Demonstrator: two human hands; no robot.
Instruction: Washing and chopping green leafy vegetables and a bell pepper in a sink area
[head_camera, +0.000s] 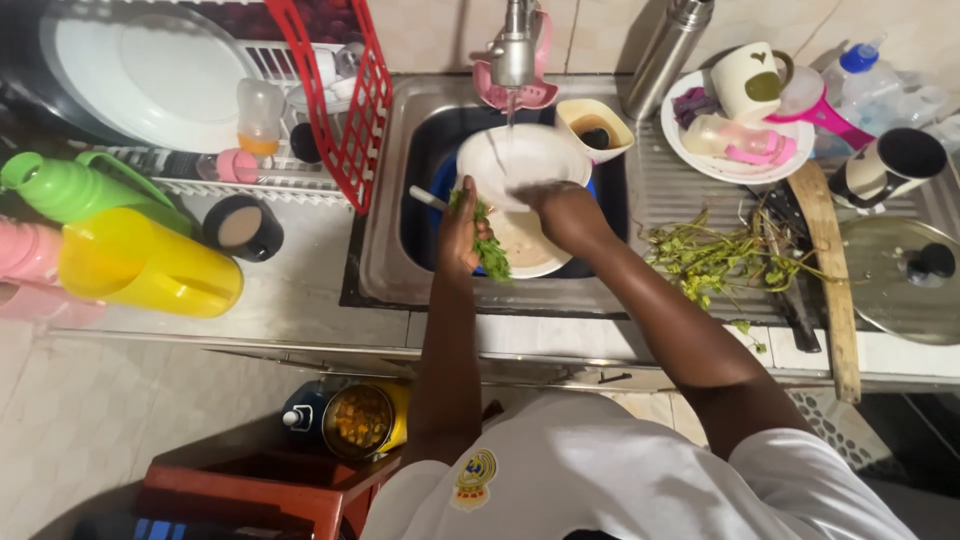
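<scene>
1. The left hand (462, 225) is clenched round a little bunch of green leafy herbs (490, 252), holding it over the steel sink (385, 255), right at the near edge of the bowls.
2. The right hand (562, 208) is gripping the rim of a shallow white bowl (520, 160), tipped up under the metal tap (515, 45), and a thin stream of water is running onto it.
3. Below that sits a second, cream-coloured bowl (530, 248) inside a blue basin (440, 205) in the sink.
4. On the draining board to the right there's a loose pile of green stalks and leaves (715, 258), well apart from the hands, with a long wooden spatula (832, 270) lying just beside it.
5. Over on the left counter a yellow plastic jug (140, 265) is lying on its side, next to a green plastic jug (75, 188).
</scene>
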